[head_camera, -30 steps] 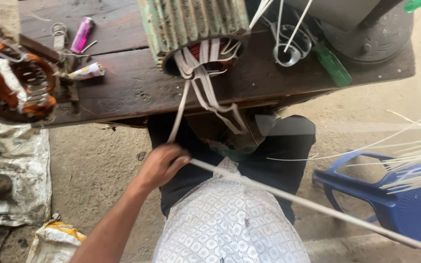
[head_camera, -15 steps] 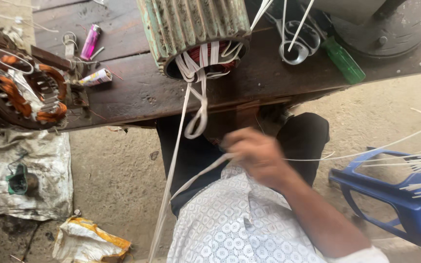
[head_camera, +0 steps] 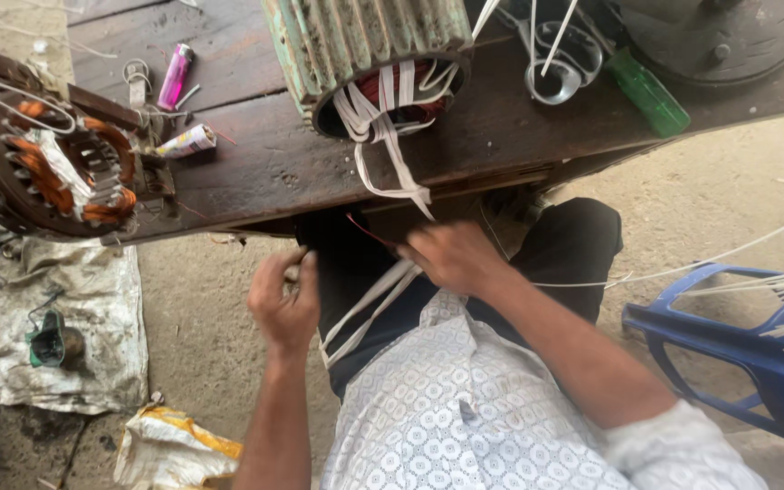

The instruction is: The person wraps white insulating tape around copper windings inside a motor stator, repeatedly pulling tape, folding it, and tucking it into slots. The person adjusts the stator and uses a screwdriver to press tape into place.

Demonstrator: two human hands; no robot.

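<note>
Right hand (head_camera: pixel 451 256) pinched white tape (head_camera: pixel 383 289) below motor (head_camera: pixel 369 45); left hand (head_camera: pixel 285 295) curled, contents unclear. Tape best kept taut, untwisted.

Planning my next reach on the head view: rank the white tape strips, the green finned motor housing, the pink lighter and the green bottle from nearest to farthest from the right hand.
1. White tape strips: at the right hand.
2. Green finned motor housing: bench, straight ahead.
3. Green bottle: bench, right.
4. Pink lighter: bench, far left.

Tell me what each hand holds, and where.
Right hand grips the white tape strips hanging from the green motor housing, near their lower stretch. Left hand is curled; what it holds cannot be told.
</note>
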